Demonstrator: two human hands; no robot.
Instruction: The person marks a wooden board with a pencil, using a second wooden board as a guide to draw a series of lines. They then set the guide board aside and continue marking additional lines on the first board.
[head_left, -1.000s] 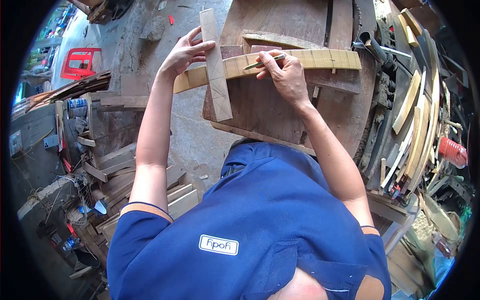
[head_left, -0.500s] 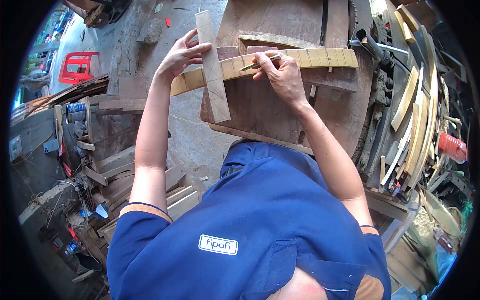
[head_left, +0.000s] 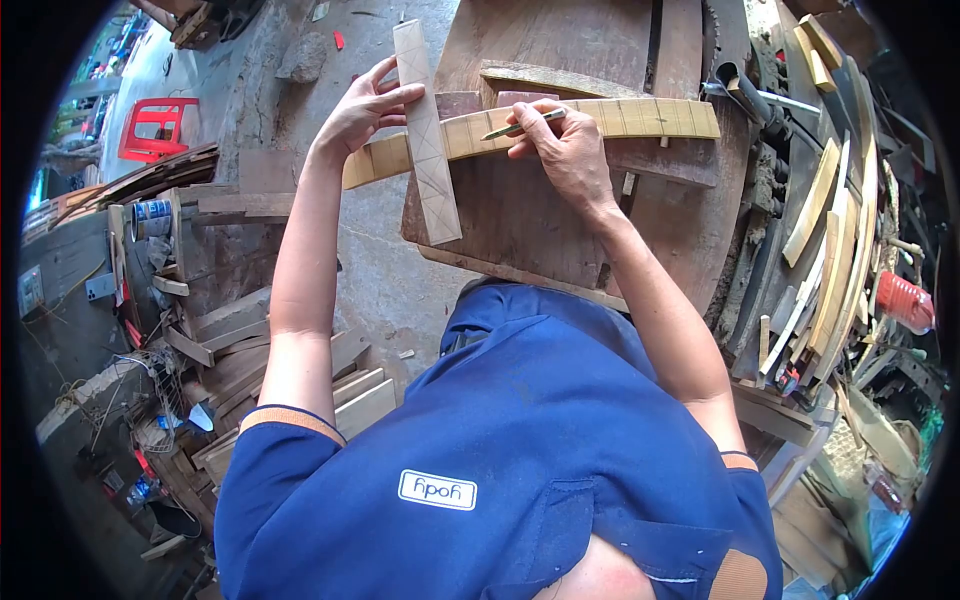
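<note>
A flat wooden strip (head_left: 430, 165) with crossed pencil lines lies across a curved wooden piece (head_left: 650, 118) that carries short marks along its length. My left hand (head_left: 365, 108) grips the strip's left edge near its upper part, thumb on the face. In my right hand (head_left: 570, 150) a pencil (head_left: 522, 124) is pinched, its tip pointing left, close over the curved piece and a little right of the strip. The curved piece rests over the wooden worktable (head_left: 500, 215), its left end reaching past the table edge.
Another wooden piece (head_left: 560, 78) lies on the table behind the curved one. Offcuts and thin strips (head_left: 830, 240) are heaped along the right. Stacked boards (head_left: 240, 335) stand at the lower left. A red plastic stool (head_left: 158, 130) is on the floor at the far left.
Almost nothing differs. Both hands, the strip and the pencil keep their places, with only a very slight shift of the whole view.
</note>
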